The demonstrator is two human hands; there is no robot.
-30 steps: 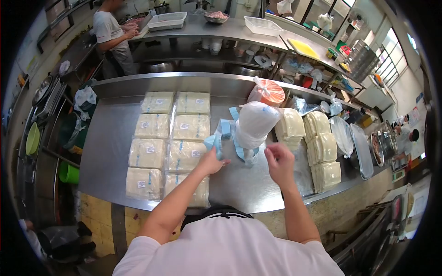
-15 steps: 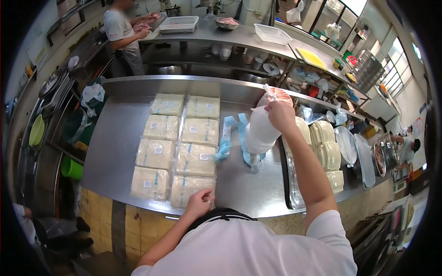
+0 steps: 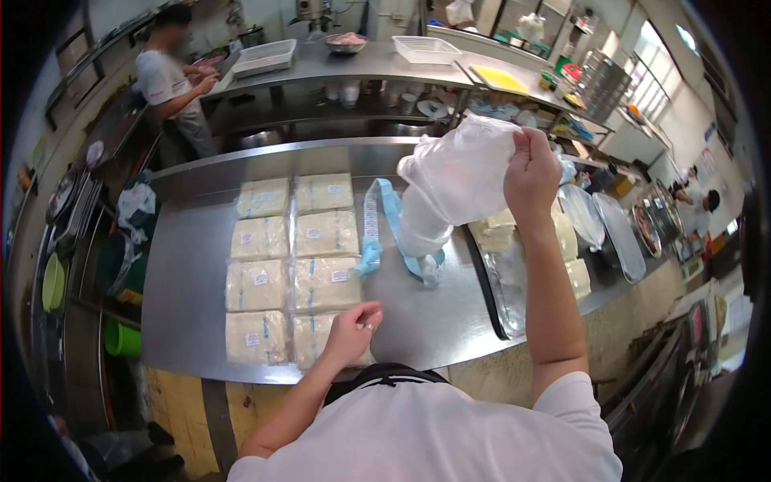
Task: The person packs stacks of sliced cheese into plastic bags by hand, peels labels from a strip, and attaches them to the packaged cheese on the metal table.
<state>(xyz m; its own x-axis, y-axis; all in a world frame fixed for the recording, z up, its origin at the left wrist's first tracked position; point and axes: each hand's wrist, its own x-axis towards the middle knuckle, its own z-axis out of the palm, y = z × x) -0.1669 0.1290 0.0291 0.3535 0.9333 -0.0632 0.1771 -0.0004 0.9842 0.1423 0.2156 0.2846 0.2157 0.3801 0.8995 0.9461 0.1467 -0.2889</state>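
Observation:
My right hand is raised, its fingers closed on the edge of a translucent plastic bag, which stretches out to the left. Beneath it stands a white bundle of plastic bags on the steel table, partly covered by the raised bag. A light-blue printed strip curls beside the bundle. Low over the near package of the right column is my left hand, fingers curled in, with nothing visible in them. Two columns of flat, pale wrapped packages with white labels lie to the left.
A dark-edged tray with more pale packs is on the right, near clear plastic lids. The table's raised back edge runs across. Beyond it, a co-worker stands at a counter with white baskets.
My right hand has moved right and up slightly, pulling the plastic bag up and spreading it out from the bundle. My left hand has risen a little. The view has shifted right.

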